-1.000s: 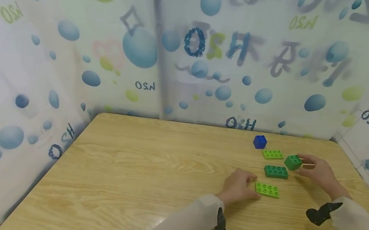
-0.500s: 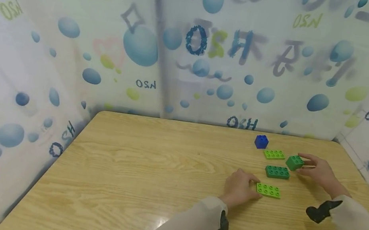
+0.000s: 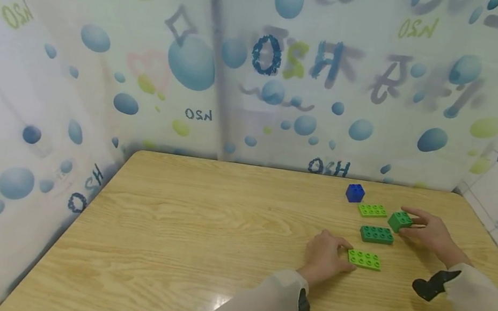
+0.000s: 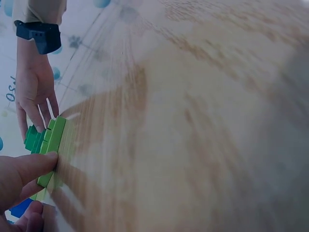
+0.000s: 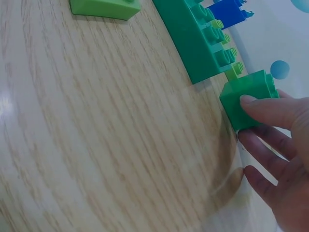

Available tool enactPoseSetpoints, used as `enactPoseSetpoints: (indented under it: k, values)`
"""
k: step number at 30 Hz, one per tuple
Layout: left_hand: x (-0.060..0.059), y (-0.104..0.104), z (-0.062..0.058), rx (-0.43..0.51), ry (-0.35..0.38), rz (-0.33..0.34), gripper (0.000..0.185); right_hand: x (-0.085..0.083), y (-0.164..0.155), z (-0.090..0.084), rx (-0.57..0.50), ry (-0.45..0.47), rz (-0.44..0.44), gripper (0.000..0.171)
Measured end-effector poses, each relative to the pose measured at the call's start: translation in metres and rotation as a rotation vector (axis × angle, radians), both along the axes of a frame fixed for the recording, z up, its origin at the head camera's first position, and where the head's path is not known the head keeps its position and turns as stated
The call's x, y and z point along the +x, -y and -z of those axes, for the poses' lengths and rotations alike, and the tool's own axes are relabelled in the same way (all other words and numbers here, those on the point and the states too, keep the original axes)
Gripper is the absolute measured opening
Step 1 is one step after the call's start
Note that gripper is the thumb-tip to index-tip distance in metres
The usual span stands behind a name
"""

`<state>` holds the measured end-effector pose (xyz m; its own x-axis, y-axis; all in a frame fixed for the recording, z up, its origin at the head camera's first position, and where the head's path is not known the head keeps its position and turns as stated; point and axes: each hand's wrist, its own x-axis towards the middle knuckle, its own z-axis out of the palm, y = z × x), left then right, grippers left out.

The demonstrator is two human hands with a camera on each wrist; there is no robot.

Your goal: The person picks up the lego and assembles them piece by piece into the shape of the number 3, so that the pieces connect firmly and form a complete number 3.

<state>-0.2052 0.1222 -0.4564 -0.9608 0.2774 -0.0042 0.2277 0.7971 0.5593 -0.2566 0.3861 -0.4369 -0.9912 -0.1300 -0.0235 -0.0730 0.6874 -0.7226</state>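
Note:
My left hand (image 3: pixel 328 255) pinches the near-left end of a light green flat plate (image 3: pixel 364 259) that lies on the wooden table (image 3: pixel 199 224). In the left wrist view a fingertip (image 4: pixel 46 158) presses that plate's edge (image 4: pixel 54 140). My right hand (image 3: pixel 430 231) holds a small green cube brick (image 3: pixel 400 221) on the table, with one finger (image 5: pixel 265 108) on top of the cube (image 5: pixel 248 99). A dark green plate (image 3: pixel 376 234) lies between the two hands.
A second light green plate (image 3: pixel 373 210) and a blue cube brick (image 3: pixel 355 192) sit behind the dark green plate, near the back edge. Printed curtain walls (image 3: pixel 262 70) close the table at the back and both sides. Bare wood spreads to the left.

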Motion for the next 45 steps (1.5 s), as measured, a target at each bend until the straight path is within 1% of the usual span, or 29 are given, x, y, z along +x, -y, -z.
enactPoseSetpoints:
  k: [4, 9, 13, 16, 23, 25, 30, 33, 38, 41, 45]
  values:
    - [0.001, 0.000, 0.000, -0.002, -0.010, 0.010, 0.036, 0.003, 0.002, 0.001, 0.005, -0.005, 0.029, 0.063]
    - [0.002, 0.000, 0.000, 0.001, -0.008, 0.009, 0.035, 0.007, 0.002, 0.002, 0.002, -0.001, 0.067, 0.063]
    - [0.002, 0.000, -0.001, 0.011, -0.004, 0.000, 0.035, 0.010, 0.002, 0.001, 0.011, -0.010, 0.071, 0.063]
    - [0.003, 0.000, -0.001, 0.016, -0.004, -0.006, 0.035, 0.014, 0.003, -0.003, 0.013, -0.020, 0.062, 0.062]
    - [0.002, 0.002, -0.001, 0.008, -0.021, -0.003, 0.035, 0.024, 0.007, -0.021, 0.034, -0.069, 0.001, 0.059]
    - [0.002, 0.002, -0.001, 0.006, -0.023, 0.001, 0.035, 0.027, 0.008, -0.026, 0.055, -0.075, 0.001, 0.059]
    - [0.003, 0.001, 0.000, 0.011, -0.019, 0.004, 0.035, 0.035, 0.009, -0.035, 0.064, -0.078, -0.001, 0.059]
    - [0.004, 0.001, 0.000, 0.006, -0.023, 0.005, 0.035, 0.039, 0.012, -0.038, 0.071, -0.092, -0.002, 0.058]
    - [0.004, 0.001, 0.000, -0.022, -0.051, 0.013, 0.036, 0.047, 0.020, -0.043, 0.082, -0.137, 0.001, 0.053]
    - [0.004, 0.001, 0.000, -0.036, -0.060, 0.011, 0.036, 0.053, 0.027, -0.044, 0.067, -0.160, -0.009, 0.049]
    - [0.004, 0.000, 0.000, -0.042, -0.060, 0.006, 0.036, 0.060, 0.036, -0.043, 0.042, -0.158, -0.033, 0.047]
